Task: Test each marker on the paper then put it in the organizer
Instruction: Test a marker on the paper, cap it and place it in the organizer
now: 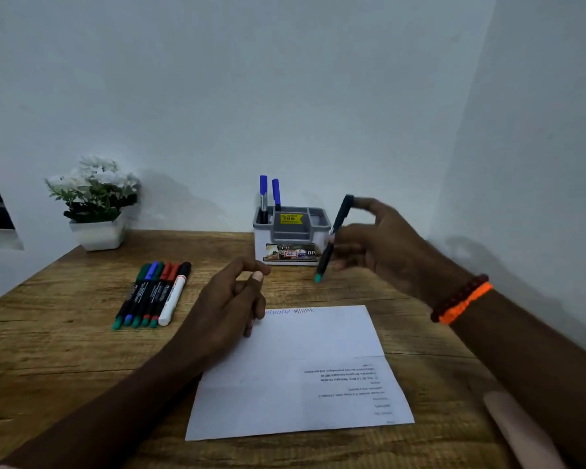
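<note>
My right hand point(376, 242) holds a dark marker with a green end point(330, 243) almost upright in the air, just right of the grey and white organizer point(313, 220). Two blue-capped markers point(269, 194) stand in the organizer's left compartment. My left hand point(232, 306) hovers with loosely curled fingers over the top left corner of the white paper point(305, 374) and holds nothing that I can see. Blue and dark scribbles point(293, 311) run along the paper's top edge. Several markers point(153, 294) lie in a row on the table to the left.
A white pot of white flowers point(95, 204) stands at the back left of the wooden table point(48, 350). White walls close the back and the right side. A pale blurred object point(518, 431) shows at the lower right.
</note>
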